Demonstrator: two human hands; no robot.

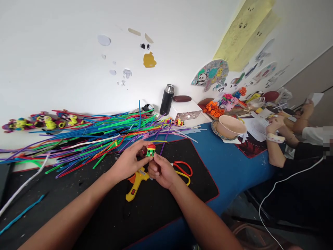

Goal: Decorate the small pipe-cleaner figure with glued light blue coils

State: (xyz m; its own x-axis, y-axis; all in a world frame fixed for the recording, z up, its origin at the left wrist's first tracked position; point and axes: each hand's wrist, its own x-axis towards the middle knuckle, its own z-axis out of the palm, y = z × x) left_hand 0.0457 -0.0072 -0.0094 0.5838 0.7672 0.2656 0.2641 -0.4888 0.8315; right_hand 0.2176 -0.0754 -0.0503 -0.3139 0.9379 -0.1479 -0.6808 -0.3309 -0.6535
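Note:
Between my fingertips is a small red, yellow and green figure (151, 150) with dark eyes, held over the black mat. My left hand (131, 158) grips it from the left with thumb and fingers. From the lower right, the closed fingers of my right hand (162, 170) pinch its edge. A yellow glue gun (136, 185) lies on the mat just below my hands. Scissors (186, 170) with red and yellow handles rest right of my right hand, their blades partly hidden. A yellow stem (159, 141) shows behind the figure.
Colourful pipe cleaners (104, 139) spread behind and left of my hands. Finished dolls (47, 121) lie at the wall. Further back are a black thermos (167, 100), a white box (187, 110) and a pink bowl (231, 126). People's arms (275, 149) are at the right.

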